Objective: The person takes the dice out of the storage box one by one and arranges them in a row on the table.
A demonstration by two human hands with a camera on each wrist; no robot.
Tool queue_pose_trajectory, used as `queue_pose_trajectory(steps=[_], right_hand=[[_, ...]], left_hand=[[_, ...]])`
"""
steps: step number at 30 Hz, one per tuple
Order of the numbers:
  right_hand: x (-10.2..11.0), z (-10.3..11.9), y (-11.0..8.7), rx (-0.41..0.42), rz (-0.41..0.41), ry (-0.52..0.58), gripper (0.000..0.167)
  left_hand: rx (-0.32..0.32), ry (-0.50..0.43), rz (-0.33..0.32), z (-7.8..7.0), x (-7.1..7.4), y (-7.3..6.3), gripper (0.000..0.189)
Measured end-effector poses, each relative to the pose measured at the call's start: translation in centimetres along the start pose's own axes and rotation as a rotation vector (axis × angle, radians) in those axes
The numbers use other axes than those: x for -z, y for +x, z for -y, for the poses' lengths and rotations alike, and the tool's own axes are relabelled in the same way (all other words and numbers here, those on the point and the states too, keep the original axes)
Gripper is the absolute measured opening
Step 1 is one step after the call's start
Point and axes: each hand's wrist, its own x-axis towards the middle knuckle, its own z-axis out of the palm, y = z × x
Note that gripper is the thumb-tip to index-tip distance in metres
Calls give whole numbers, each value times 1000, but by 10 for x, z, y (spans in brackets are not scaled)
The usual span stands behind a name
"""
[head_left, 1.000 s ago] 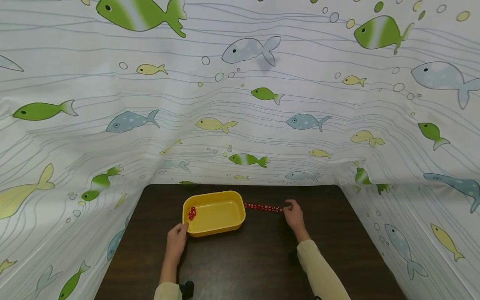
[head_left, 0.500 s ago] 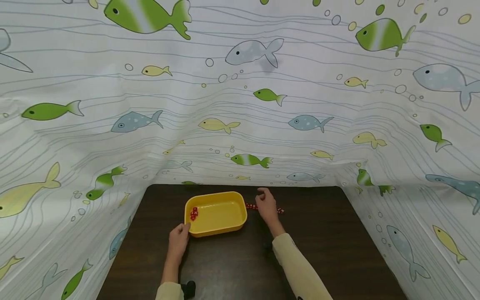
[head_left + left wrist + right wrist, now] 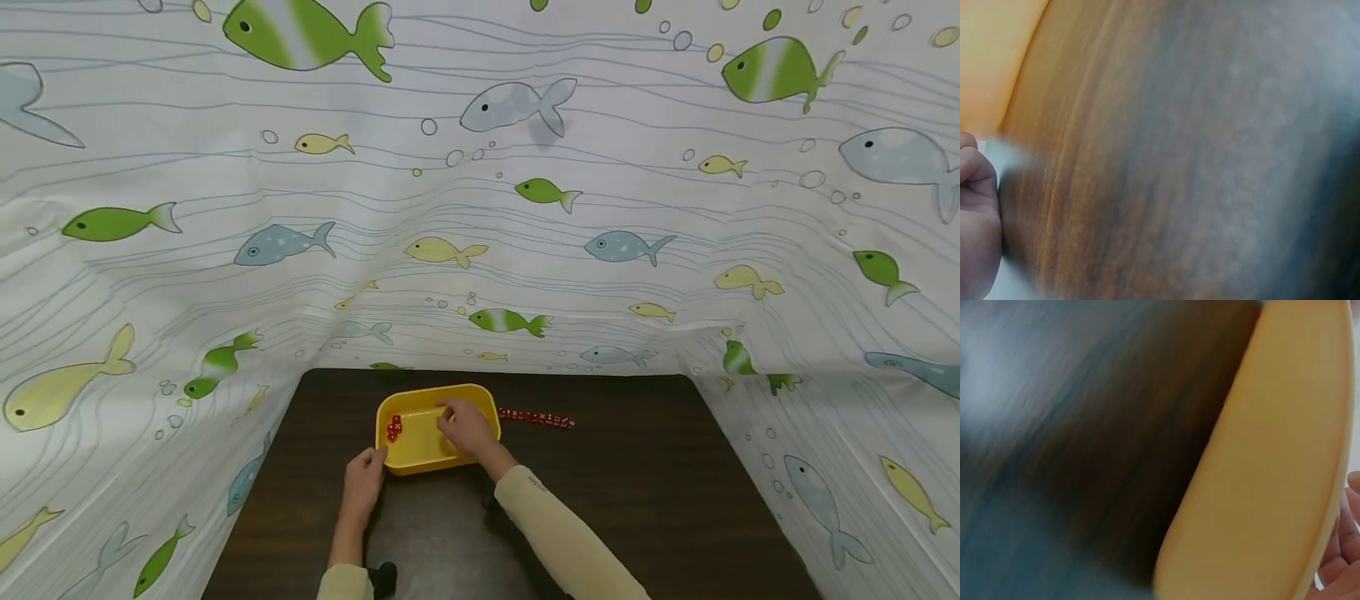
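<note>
Head view: right hand [image 3: 465, 428] is over the yellow tray [image 3: 417, 447], can't tell if its fingers pinch anything, dice cluster [image 3: 396, 427] to its left, nearer the left hand [image 3: 364, 478] pinching the corner, dice row [image 3: 536, 417] stretching sideways right.

Left hand [image 3: 977, 231], fingers curled, touching lower end of orange-yellow tray [image 3: 991, 56]; wood-grained tabletop [image 3: 1147, 156] (mostly blurred) alongside.

Free tabletop [image 3: 652, 467] right of dice row [image 3: 536, 417]
</note>
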Motion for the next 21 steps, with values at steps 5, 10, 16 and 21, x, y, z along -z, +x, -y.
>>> queue_pose_trajectory(steps=[5, 10, 16, 21], right_hand=[[-21, 19, 4, 38, 56, -78, 35], [-42, 32, 7, 42, 97, -170, 36], [-53, 36, 11, 86, 138, -291, 39], [-56, 31, 16, 146, 208, -337, 45]], left_hand=[[-29, -14, 8, 0, -2, 0, 47], [-10, -19, -3, 2, 2, -1, 46], [-20, -35, -4, 5, 3, -1, 47], [-41, -37, -1, 6, 2, 1, 47]])
